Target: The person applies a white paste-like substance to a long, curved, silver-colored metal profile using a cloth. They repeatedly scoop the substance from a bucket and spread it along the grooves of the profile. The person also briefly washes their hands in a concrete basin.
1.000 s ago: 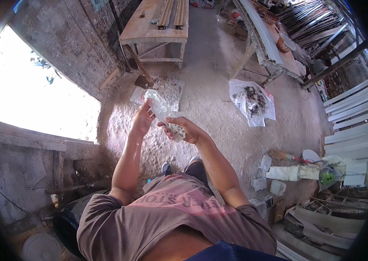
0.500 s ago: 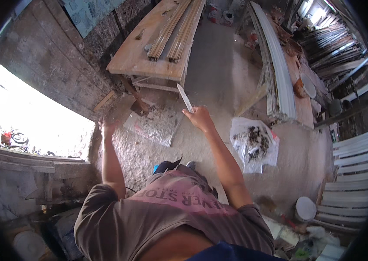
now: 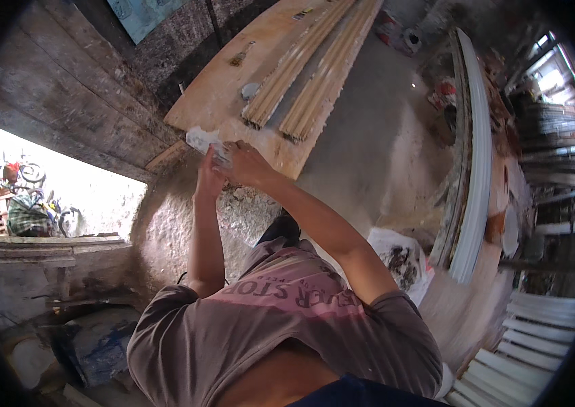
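My hands meet just off the near left corner of the wooden table (image 3: 196,102). My left hand (image 3: 211,178) is closed on a white, crumpled piece (image 3: 200,139) that looks like thin plastic or cloth; I cannot tell which. My right hand (image 3: 247,164) presses against it from the right with curled fingers, closed on the same piece. Part of it is hidden between the fingers. On the table lie long tan ribbed mouldings (image 3: 325,81) with whitish edges, a small round pale dish (image 3: 250,90) beside them, and a small brush (image 3: 241,54).
At the right, long white mouldings (image 3: 474,163) rest on another bench. A white sack with dark scraps (image 3: 399,261) lies on the floor near it. Slatted white strips (image 3: 525,353) stand at the lower right. A bright opening (image 3: 63,190) is at the left.
My right hand has swung left to meet my left hand, which has risen toward the table. The white strip it held no longer shows; a white crumpled piece now does. The view has turned.
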The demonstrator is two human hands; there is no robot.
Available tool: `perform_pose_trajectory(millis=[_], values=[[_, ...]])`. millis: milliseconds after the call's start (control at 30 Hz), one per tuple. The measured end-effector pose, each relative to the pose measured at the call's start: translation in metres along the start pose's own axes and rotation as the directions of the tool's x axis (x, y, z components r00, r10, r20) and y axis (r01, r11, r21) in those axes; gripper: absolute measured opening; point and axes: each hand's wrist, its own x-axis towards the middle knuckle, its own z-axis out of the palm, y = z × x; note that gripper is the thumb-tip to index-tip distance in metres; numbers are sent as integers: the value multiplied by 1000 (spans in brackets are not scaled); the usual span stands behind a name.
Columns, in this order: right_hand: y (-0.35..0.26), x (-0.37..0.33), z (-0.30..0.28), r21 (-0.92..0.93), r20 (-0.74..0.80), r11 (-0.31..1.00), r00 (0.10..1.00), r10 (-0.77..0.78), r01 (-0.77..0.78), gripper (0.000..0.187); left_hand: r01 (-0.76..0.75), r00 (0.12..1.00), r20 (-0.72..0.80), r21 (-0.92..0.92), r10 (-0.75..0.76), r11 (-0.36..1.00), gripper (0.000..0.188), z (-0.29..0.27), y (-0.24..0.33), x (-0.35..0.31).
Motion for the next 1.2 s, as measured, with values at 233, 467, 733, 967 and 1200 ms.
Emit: perform_pose_trajectory(millis=[233, 467, 733, 967, 1200], values=[[155, 13, -104, 236, 45, 882, 911, 409, -408, 48, 167, 902, -238, 962, 361, 217, 59, -22, 27, 176], [315, -181, -225, 539, -39, 198, 210, 977, -819, 42, 302, 925, -142, 839, 354, -452, 86, -58, -24, 249], [399, -33, -251, 983, -123, 145, -180, 976, 113, 45, 237, 899, -73, 911, 433, -339, 59, -14, -21, 338], [333, 16, -237, 812, -386, 163, -305, 871, -561, 47, 29, 999, -32, 945, -4, -327, 64, 25, -3, 379], [291, -110, -280, 453, -719, 414, -49, 694, -789, 50, -113, 991, 126, 968, -43, 222, 56, -26, -30, 412]])
